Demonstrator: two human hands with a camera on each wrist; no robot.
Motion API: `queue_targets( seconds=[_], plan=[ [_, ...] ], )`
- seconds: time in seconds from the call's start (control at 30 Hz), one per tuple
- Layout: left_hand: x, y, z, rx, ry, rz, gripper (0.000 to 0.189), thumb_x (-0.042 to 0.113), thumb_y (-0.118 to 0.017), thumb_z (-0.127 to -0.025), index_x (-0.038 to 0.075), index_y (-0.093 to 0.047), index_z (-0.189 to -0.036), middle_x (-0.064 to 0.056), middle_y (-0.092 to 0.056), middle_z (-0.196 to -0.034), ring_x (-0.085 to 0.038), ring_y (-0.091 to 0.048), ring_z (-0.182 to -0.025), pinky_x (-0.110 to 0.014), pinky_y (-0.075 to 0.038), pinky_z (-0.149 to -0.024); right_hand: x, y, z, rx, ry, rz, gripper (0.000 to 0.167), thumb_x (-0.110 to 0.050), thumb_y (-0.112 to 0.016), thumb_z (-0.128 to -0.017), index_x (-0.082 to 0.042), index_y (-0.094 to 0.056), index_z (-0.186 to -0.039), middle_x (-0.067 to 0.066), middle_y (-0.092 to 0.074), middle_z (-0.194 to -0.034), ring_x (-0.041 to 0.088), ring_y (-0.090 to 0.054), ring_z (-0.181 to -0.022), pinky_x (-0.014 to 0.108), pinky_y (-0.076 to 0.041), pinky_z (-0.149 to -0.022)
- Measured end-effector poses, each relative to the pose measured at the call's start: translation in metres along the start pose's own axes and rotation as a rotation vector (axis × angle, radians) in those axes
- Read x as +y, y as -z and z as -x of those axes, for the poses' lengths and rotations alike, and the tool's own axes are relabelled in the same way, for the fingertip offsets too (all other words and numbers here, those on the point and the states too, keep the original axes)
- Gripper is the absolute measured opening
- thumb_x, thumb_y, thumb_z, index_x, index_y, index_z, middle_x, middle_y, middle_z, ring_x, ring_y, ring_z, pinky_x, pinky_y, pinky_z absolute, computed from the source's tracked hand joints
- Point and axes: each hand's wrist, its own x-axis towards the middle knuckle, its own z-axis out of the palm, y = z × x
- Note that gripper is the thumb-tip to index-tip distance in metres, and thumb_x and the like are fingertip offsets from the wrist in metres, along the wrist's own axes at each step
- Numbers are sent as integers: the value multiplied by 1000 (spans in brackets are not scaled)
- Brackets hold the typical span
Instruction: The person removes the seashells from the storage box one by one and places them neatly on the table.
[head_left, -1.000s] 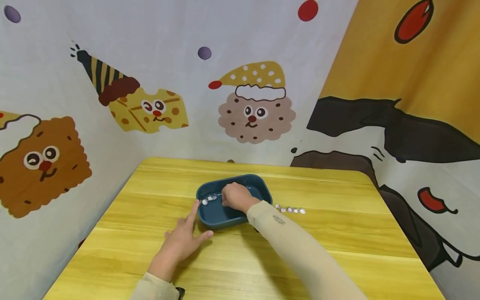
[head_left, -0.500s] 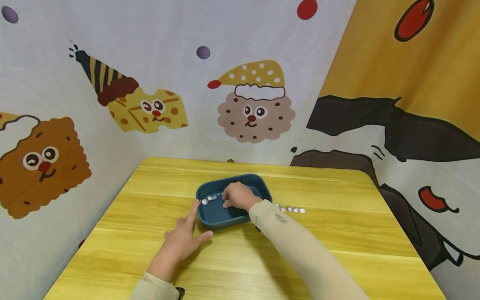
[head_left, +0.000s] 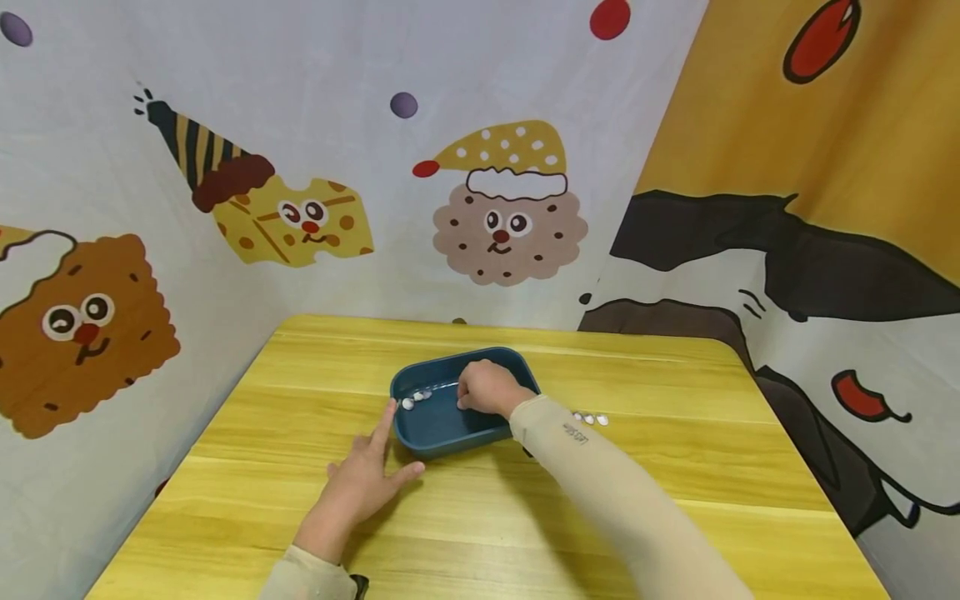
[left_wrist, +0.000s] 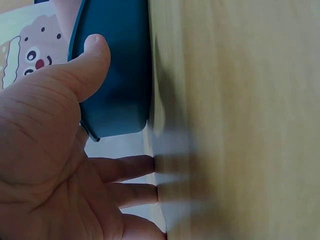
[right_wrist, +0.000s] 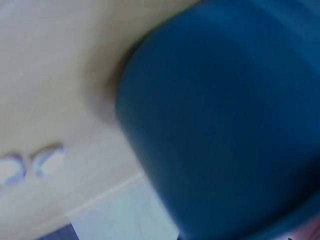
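A dark blue rectangular tray (head_left: 442,429) stands on the wooden table, with a short line of small whitish, shell-like pieces (head_left: 417,397) inside at its left. My left hand (head_left: 360,479) has its index finger at the left rim and its thumb by the near wall; in the left wrist view the thumb (left_wrist: 95,50) lies against the tray side (left_wrist: 122,95), the other fingers extended to the table. My right hand (head_left: 491,390) is inside the tray, fingers curled and fingertips low near the floor; I cannot tell whether they pinch a piece.
More small whitish pieces (head_left: 602,420) lie in a row on the table (head_left: 675,467) right of the tray, partly covered by the right sleeve (head_left: 600,467). A cartoon-printed cloth (head_left: 337,50) hangs behind the table.
My right hand's fingers have parted and then drawn together again, while the hand shifted slightly right inside the tray. Its sleeve now covers more of the row. My left hand stays at the rim.
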Motion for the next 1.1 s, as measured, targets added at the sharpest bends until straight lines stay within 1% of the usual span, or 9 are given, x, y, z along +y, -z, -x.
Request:
queue_targets(
  seconds=[0.17,0.27,0.4,0.47,0.57,0.63,0.8,0.97,1.1],
  plan=[
    [0,0,1,-4,1,0,112,65,-71,-95,37,4,-173,-39,-44,-160,-63,-53,-138,-94,-23,-107,5,7,10,1,15,130,11,-30,-82,-97,-24,-82,-87,-10,-76,-85,6,-66,-70,32,-61,-72],
    [0,-1,1,-3,-2,0,112,65,-71,-95,37,4,-173,-39,-43,-161,-64,-52,-139,-94,-23,-107,11,12,18,5,47,133,13,-30,-81,-98,-25,-81,-85,-12,-75,-80,5,-63,-66,32,-60,-70],
    [2,-3,1,-1,-11,0,113,67,-72,-94,38,4,-173,-38,-43,-161,-64,-49,-141,-94,-23,-107,25,22,35,79,82,-37,14,-27,-79,-99,-25,-85,-87,-11,-78,-85,7,-62,-66,31,-56,-70],
    [3,-3,0,-1,-17,-2,113,67,-72,-94,40,5,-172,-37,-44,-161,-64,-50,-140,-94,-23,-107,36,31,48,155,60,-142,13,-28,-79,-99,-23,-86,-90,-8,-79,-95,12,-66,-76,35,-57,-74],
    [4,-4,-1,2,-23,-9,114,67,-72,-94,40,7,-172,-36,-45,-161,-63,-53,-138,-94,-23,-107,61,46,71,282,-44,-283,13,-33,-80,-98,-22,-87,-97,0,-78,-114,23,-70,-103,44,-59,-90],
    [4,-4,-1,1,-24,-10,114,68,-71,-94,40,7,-172,-36,-44,-161,-63,-54,-138,-94,-23,-107,84,56,88,326,-153,-376,19,-38,-79,-98,-20,-86,-102,6,-76,-121,31,-67,-118,51,-58,-98],
    [1,-2,0,-6,-18,-2,115,69,-71,-94,40,8,-172,-35,-43,-163,-63,-52,-139,-94,-22,-108,147,59,130,295,-380,-495,32,-45,-70,-103,-19,-84,-116,13,-74,-135,36,-65,-124,52,-56,-99],
    [-1,-1,1,-8,-15,1,114,67,-70,-95,38,8,-172,-34,-42,-164,-63,-49,-142,-94,-20,-107,183,39,162,230,-436,-483,33,-43,-68,-105,-17,-84,-117,15,-76,-134,28,-65,-103,39,-52,-82],
    [1,-1,1,-9,-20,0,114,67,-70,-95,38,8,-172,-33,-42,-165,-64,-48,-143,-95,-20,-107,196,20,178,222,-459,-484,29,-40,-73,-101,-16,-86,-111,4,-80,-100,14,-56,-80,29,-44,-70]
  ],
)
